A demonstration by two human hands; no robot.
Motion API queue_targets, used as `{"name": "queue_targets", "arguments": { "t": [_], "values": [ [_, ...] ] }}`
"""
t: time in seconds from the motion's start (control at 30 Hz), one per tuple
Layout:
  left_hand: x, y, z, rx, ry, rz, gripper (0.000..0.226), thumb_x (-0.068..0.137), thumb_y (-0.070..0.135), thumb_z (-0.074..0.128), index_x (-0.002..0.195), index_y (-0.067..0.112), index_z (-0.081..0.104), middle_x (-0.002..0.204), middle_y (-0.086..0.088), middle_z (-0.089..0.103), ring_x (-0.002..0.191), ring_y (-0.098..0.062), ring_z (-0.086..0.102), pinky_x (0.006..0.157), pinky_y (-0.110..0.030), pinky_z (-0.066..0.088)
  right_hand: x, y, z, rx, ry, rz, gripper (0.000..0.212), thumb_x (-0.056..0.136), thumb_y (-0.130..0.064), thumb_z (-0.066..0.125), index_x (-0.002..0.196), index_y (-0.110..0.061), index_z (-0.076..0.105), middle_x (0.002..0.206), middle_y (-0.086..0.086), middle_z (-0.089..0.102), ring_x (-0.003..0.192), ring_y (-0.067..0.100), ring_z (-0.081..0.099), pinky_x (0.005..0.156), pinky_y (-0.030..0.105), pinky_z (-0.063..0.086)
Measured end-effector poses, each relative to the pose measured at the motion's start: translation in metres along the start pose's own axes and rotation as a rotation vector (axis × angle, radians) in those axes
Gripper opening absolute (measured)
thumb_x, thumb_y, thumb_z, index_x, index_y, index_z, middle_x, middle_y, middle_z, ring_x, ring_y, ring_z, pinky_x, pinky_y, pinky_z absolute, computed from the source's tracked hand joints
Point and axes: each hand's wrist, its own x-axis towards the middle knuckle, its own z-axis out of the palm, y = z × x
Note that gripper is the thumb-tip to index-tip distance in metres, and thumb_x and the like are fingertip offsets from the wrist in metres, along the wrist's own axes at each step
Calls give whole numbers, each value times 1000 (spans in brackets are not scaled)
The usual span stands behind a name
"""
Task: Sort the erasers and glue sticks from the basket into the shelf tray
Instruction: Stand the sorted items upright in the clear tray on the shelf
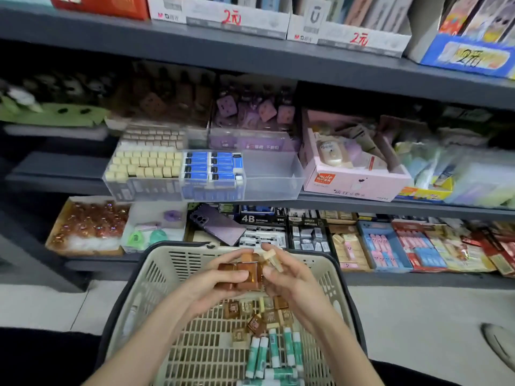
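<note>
Dark grey shelving [250,59] fills the upper view on three levels, all stocked with stationery. Handwritten price labels [231,16] front the boxes on the top level at 12 o'clock.

On the middle level stands the clear shelf tray [273,188]. Its 9 o'clock compartment holds cream erasers [145,162] and its middle compartment holds blue-sleeved erasers [211,165]. A pink carton [354,182] sits just beside the tray at 3 o'clock. A purple phone [220,224] lies on the stock of the lowest level, at 6 o'clock of the tray.

Pale floor [418,316] shows at 3 and 9 o'clock of the basket [158,263], a beige slatted one placed at 6 o'clock of the view.

Above the basket, the left grip [220,277] is curled round a stack of brown-wrapped erasers [245,271]. The right grip [289,280] pinches a pale eraser [271,259] at the stack's 2 o'clock corner.

Loose brown erasers [256,316] lie on the basket floor. Green-and-white glue sticks [274,349] lie at their 6 o'clock.
</note>
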Motion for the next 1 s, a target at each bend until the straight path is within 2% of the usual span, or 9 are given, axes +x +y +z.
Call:
{"name": "queue_targets", "arguments": {
  "t": [0.17,0.37,0.43,0.53,0.63,0.7,0.77,0.9,1.0],
  "values": [
    [-30,46,18,37,-90,155,83,31,22,98,110,18,70,115,-17,66,97,-31,66,78,-35,56,-12,-48,16,109,-118,-143,70,61,-28,87,125,-21,61,94,9,58,70,14,51,60,24,45],
    [-53,107,42,197,-77,300,91,28,34,98,113,19,67,103,-12,71,86,-28,70,66,-29,52,-8,-103,33,45,-98,-249,50,70,-20,78,117,-16,63,82,5,60,64,15,50,55,22,43],
    [-55,123,45,179,-53,338,82,34,26,97,110,17,69,102,-13,71,87,-30,70,67,-30,55,-3,-119,39,-53,-52,-284,45,74,-19,69,117,-12,56,78,3,61,65,18,48,59,23,43],
    [-58,143,47,118,-36,387,47,59,4,80,104,16,71,100,-16,71,84,-32,70,67,-32,58,9,-136,48,-68,-60,-331,39,76,-22,69,111,-12,54,83,6,65,71,20,54,68,26,48],
    [-56,159,43,65,-33,418,47,66,-2,76,110,14,68,105,-16,70,88,-31,69,68,-33,58,25,-150,56,-13,-95,-364,44,74,-27,74,111,-11,57,104,18,66,93,32,62,90,43,50],
    [-52,168,37,46,-33,432,55,65,1,81,116,12,64,108,-16,69,91,-32,68,70,-34,58,32,-158,59,-1,-115,-382,45,75,-27,74,112,-9,56,108,17,66,99,30,63,93,45,49],
    [-47,178,32,54,-26,451,68,53,8,88,116,12,64,109,-16,69,91,-32,68,68,-34,58,41,-166,59,-39,-78,-385,36,82,-22,70,111,-6,56,105,12,68,93,24,65,86,38,53],
    [-38,196,20,89,54,489,57,59,-2,82,111,13,65,98,-12,73,85,-30,70,65,-31,59,68,-173,47,-241,134,-400,19,88,-11,61,107,-9,63,96,1,72,83,14,64,66,24,51],
    [-34,204,10,140,107,479,80,40,16,95,114,15,65,99,-18,72,90,-37,69,68,-32,59,87,-174,37,-374,192,-385,13,90,-8,61,102,-11,65,89,3,73,72,16,64,58,22,51]
  ]
}}
